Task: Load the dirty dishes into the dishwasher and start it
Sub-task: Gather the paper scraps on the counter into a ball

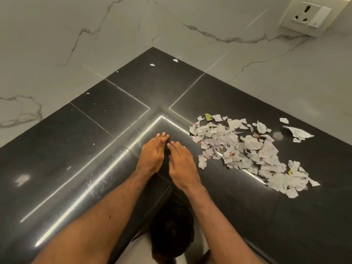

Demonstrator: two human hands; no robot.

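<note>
No dishes and no dishwasher are in view. My left hand (152, 155) and my right hand (181, 162) lie flat, fingers straight, side by side on the inner corner of a black stone countertop (76, 134). Neither hand holds anything. A heap of torn paper scraps (245, 149) lies on the counter just right of my right hand, apart from it.
White marble-look walls (95, 35) meet in a corner behind the counter. A wall socket with a switch (310, 16) sits at the top right. Two stray scraps (152, 64) lie near the back corner. Larger scraps (297, 131) lie at the far right. Below the counter edge is a dark shape (171, 231) over pale floor.
</note>
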